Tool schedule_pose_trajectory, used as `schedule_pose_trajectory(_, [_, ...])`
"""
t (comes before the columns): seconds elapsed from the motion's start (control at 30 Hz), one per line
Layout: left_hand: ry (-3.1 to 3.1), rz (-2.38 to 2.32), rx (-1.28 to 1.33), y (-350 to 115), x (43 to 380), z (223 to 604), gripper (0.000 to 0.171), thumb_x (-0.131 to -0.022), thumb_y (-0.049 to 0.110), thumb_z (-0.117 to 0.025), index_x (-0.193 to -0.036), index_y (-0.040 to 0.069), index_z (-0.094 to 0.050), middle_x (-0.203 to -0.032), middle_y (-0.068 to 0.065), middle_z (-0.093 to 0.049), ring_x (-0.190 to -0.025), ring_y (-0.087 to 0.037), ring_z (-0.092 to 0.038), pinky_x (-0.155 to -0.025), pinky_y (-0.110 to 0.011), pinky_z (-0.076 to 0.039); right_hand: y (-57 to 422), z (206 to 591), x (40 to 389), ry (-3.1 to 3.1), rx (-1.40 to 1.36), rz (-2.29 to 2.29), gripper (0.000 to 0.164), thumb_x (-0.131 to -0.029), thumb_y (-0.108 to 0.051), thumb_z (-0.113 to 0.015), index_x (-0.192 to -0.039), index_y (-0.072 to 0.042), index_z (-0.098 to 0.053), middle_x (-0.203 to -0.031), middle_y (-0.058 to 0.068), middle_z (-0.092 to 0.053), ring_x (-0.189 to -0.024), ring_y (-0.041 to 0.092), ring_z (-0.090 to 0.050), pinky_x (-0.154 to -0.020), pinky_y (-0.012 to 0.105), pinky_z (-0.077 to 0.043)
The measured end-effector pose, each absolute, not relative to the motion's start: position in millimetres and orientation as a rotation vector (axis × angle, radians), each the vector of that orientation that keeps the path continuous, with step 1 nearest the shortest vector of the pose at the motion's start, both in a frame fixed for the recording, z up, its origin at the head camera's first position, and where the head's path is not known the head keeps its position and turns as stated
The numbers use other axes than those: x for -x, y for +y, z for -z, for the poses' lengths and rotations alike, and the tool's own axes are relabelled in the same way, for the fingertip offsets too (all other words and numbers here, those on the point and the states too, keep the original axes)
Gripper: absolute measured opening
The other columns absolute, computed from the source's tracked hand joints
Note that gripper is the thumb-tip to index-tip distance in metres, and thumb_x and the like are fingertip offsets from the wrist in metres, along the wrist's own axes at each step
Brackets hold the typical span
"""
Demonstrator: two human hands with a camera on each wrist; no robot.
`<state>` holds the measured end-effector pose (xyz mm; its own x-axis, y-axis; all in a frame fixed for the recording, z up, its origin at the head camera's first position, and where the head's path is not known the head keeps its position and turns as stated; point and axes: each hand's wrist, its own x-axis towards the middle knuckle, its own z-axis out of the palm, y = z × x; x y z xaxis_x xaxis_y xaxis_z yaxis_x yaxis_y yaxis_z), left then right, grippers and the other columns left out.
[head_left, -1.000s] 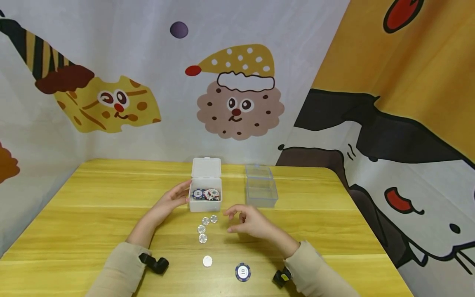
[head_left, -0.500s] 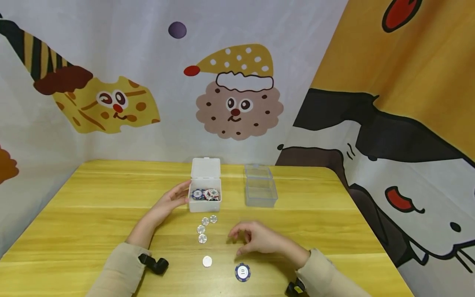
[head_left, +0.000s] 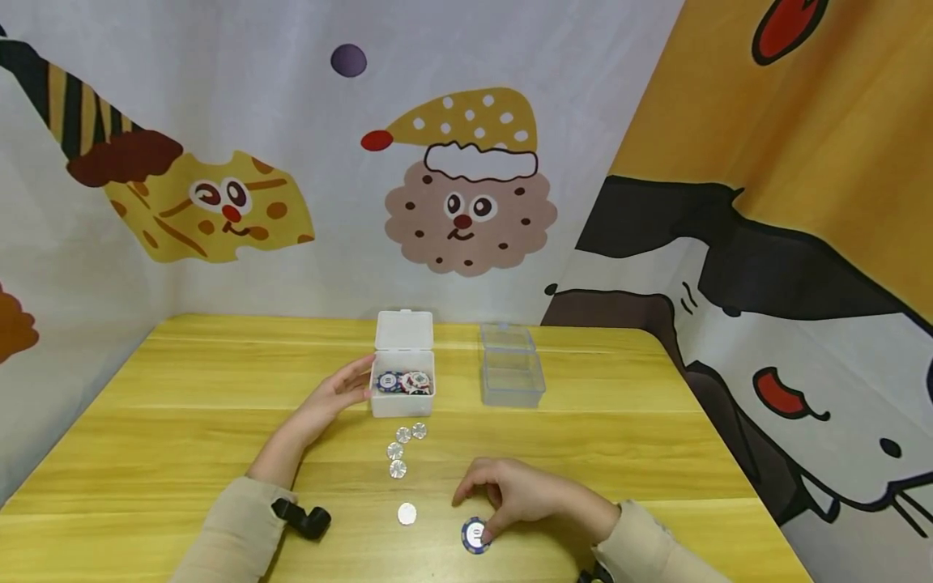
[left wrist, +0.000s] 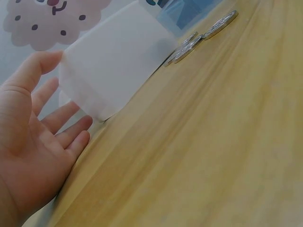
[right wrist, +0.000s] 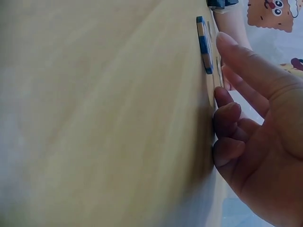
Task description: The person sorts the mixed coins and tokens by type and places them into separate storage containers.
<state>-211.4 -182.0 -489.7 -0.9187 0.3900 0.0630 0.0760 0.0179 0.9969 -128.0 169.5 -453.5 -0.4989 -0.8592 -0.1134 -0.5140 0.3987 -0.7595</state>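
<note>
My left hand (head_left: 337,395) rests against the left side of an open white plastic box (head_left: 403,407). In the left wrist view its thumb and fingertips touch the box wall, the fingers spread. Inside the box lie poker chips, a blue one (head_left: 389,380) and pale patterned ones (head_left: 417,381). My right hand (head_left: 521,491) is over the near part of the table, thumb tip at a blue-and-white poker chip (head_left: 472,533) lying flat. The right wrist view has the thumb just off the chip's face (right wrist: 204,45), with the other fingers bent and holding nothing.
Several silver coins (head_left: 395,450) form a curved row before the white box. A plain pale disc (head_left: 406,513) lies nearer, left of the blue chip. A transparent lidded box (head_left: 513,397) stands open to the right. Behind the wooden table (head_left: 219,364) hangs a printed curtain (head_left: 291,81).
My right hand has moved back toward me and slightly right, from beside the coins to the blue poker chip. The left hand stays at the white box.
</note>
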Motion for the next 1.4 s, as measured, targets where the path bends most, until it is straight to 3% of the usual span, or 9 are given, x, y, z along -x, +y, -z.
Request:
schedule_pose_trajectory(0.6, [2.044, -2.009, -0.523, -182.6, 216.4, 493.6, 0.062, -0.096, 0.007, -0.055, -0.15, 0.006, -0.027, -0.153, -0.02, -0.025, -0.136, -0.042, -0.026, -0.109, -0.056, -0.02, 175.6, 450.6, 121.4, 2.16, 1.263, 0.861, 0.048, -0.068, -0.016, -0.087, -0.111, -0.018, -0.066, -0.099, -0.009, -0.054, -0.061, -0.002, -0.046, -0.055, 0.015, -0.047])
schedule_pose_trajectory(1.07, [2.054, -2.001, -0.532, -183.7, 214.6, 493.5, 0.061, -0.096, 0.007, -0.055, -0.15, 0.006, -0.027, -0.153, -0.019, -0.025, -0.137, -0.041, -0.026, -0.109, -0.055, -0.019, 171.1, 454.7, 120.7, 2.225, 1.343, 0.786, 0.042, -0.065, -0.019, -0.089, -0.101, -0.023, -0.068, -0.093, -0.011, -0.051, -0.06, -0.005, -0.043, -0.055, 0.012, -0.044])
schedule_pose_trajectory(1.4, [2.039, -2.013, -0.511, -182.4, 213.5, 493.4, 0.062, -0.095, 0.007, -0.056, -0.15, 0.006, -0.027, -0.152, -0.02, -0.026, -0.136, -0.042, -0.027, -0.109, -0.057, -0.018, 168.6, 454.2, 117.6, 2.303, 1.413, 0.677, 0.04, -0.065, -0.025, -0.087, -0.1, -0.024, -0.066, -0.096, -0.016, -0.054, -0.084, -0.005, -0.046, -0.078, 0.01, -0.041])
